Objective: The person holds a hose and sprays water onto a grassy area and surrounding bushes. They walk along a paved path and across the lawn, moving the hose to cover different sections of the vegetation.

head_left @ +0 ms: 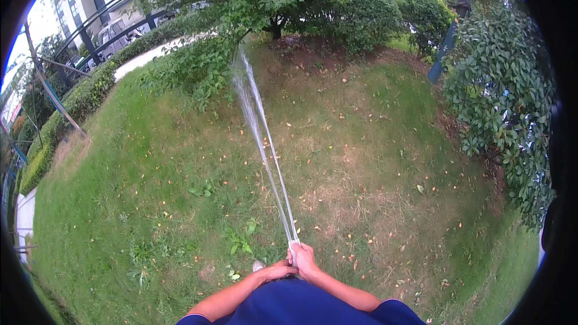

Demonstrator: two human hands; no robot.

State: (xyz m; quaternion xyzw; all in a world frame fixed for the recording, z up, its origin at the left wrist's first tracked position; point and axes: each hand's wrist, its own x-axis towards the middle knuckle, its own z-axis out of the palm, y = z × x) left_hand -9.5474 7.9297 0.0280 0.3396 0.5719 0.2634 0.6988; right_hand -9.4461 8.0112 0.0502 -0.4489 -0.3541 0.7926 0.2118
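My right hand [304, 257] is closed around the pale end of a hose [293, 244], close in front of my body. Just below and left of it, my left hand [279, 272] is closed at the lower part of the hose, its fingers partly hidden. Two thin jets of water [253, 121] shoot forward from the hose end and spread into spray near the leafy branches of a tree [211, 75]. The rest of the hose is out of sight behind my hands and dark blue shirt [301, 304].
Grass [180, 174] with fallen leaves and dry patches spreads around me. Dense bushes [506, 90] stand on the right, by a trunk with a blue-green wrap [442, 54]. A low hedge [90, 96], a pale path [147, 59] and a propped sapling [54, 96] lie left.
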